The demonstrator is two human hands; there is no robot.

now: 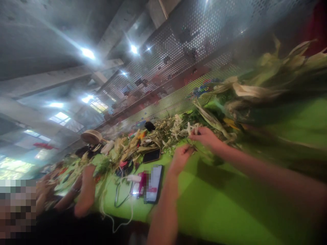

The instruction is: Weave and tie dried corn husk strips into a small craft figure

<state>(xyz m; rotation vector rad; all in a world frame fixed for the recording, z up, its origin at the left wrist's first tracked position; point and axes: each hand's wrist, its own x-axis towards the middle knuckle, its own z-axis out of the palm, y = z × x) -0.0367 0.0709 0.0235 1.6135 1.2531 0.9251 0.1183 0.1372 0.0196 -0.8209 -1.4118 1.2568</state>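
Observation:
My right hand (203, 134) has its fingers pinched on a pale strip of dried plant, probably corn husk (189, 128), above the green tabletop. Just below it, my left hand (183, 153) is closed, its fingers curled; whatever it may grip is too small and blurred to make out. Behind both hands lies a heap of dried corn husks (163, 131), with longer husk leaves (211, 117) on the right side. A lit phone (154, 185) rests on the table to the left of my left forearm, and a dark phone (151, 156) lies beyond it.
Near the phones are a pink device with a white plug (134, 178) and cables hanging over the table edge. Other people's arms (85, 190) reach over the table at left. A perforated metal panel (178, 68) rises behind. Larger husks (255, 90) lie at right. A round basket (91, 136) stands farther back.

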